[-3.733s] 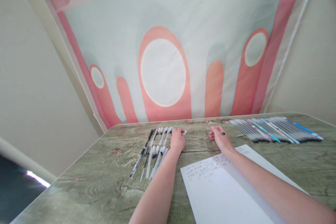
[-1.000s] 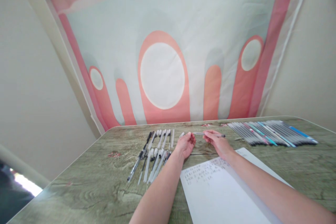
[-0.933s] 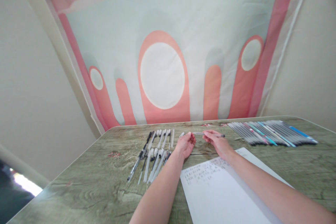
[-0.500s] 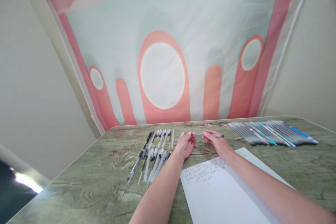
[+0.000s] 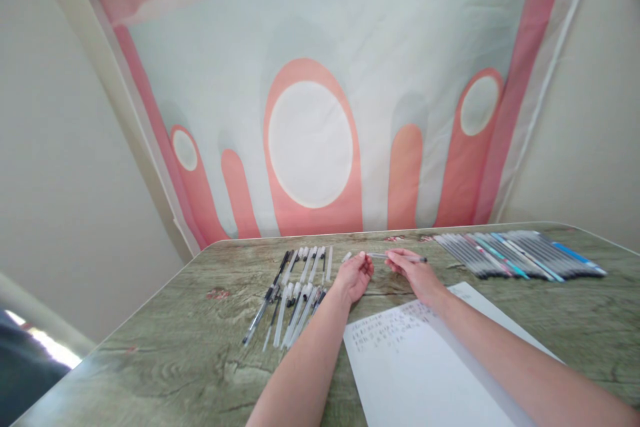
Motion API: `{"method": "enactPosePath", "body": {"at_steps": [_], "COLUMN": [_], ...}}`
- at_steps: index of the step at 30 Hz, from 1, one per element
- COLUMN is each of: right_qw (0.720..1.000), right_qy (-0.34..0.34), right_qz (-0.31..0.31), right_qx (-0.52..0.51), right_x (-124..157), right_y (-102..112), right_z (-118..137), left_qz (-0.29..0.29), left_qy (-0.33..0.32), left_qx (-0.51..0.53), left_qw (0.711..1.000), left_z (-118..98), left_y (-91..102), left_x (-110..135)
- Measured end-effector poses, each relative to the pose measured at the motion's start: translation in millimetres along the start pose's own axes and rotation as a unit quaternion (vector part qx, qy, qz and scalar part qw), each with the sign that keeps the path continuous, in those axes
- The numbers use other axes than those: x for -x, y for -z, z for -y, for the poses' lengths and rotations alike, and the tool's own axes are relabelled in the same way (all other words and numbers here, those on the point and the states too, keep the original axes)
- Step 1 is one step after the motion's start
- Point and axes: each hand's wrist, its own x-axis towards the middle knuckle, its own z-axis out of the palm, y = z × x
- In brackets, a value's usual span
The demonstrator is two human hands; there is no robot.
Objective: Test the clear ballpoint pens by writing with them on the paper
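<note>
Pinching a clear pen [image 5: 379, 255] level in the right hand [image 5: 417, 275], just right of frame centre, one end toward the left hand [image 5: 354, 277]. Left hand half open, fingers loosely curled, holding nothing, near a white cap [image 5: 347, 256]. Left of centre, white pens [image 5: 297, 290] on the table [image 5: 175, 347]; lower middle, a written sheet [image 5: 415, 367].

home desk corner: pens [image 5: 520, 254], paper [image 5: 425, 373], wall hanging [image 5: 310, 80]

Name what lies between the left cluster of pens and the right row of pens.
Head view: the left hand, the right hand pinching a clear pen, and a small white cap on the table.
</note>
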Motion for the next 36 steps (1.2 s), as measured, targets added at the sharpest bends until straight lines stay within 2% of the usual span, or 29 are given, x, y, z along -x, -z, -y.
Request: {"method": "enactPosePath", "body": {"at_steps": [20,36], "right_qw": [0.998,0.997], "right_qy": [0.031,0.046], "right_qz": [0.021,0.03], "right_qx": [0.042,0.057], "right_x": [5.5,7.2], "right_y": [-0.8,-0.2], "right_z": [8.2,8.9], "left_qz": [0.004,0.009], "left_qy": [-0.012,-0.045], "left_qx": [0.007,-0.049], "left_qw": [1.0,0.998], "left_z": [0.1,4.9], "left_y": [1.6,3.5], "left_x": [-0.5,-2.3]}}
